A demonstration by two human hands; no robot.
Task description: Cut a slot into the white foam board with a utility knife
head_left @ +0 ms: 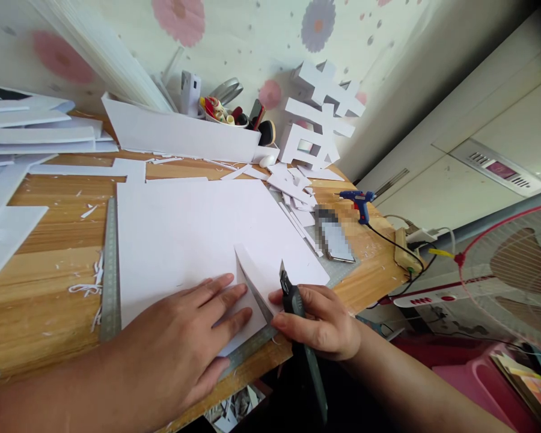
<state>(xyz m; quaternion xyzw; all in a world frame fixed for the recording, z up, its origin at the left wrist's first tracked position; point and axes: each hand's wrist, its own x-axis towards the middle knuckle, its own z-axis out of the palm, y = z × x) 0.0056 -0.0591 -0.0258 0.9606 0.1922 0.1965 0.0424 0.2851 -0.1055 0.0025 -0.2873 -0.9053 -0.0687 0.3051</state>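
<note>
A white foam-like sheet lies on a grey-green cutting mat near the table's front edge. My left hand rests on the sheet, fingers stretched out and apart, beside a slit that runs in from the near edge. Right of that slit, a narrow flap curls up from the sheet. My right hand is closed around a black utility knife, its blade out and pointing away from me. The thumb and fingertips of this hand are at the flap's near end; whether they pinch it is unclear.
White scraps lie behind the mat. A phone sits at its right, with a blue glue gun and power strip beyond. Cut-out letter forms stand against the wall. A fan is at right; stacked sheets at left.
</note>
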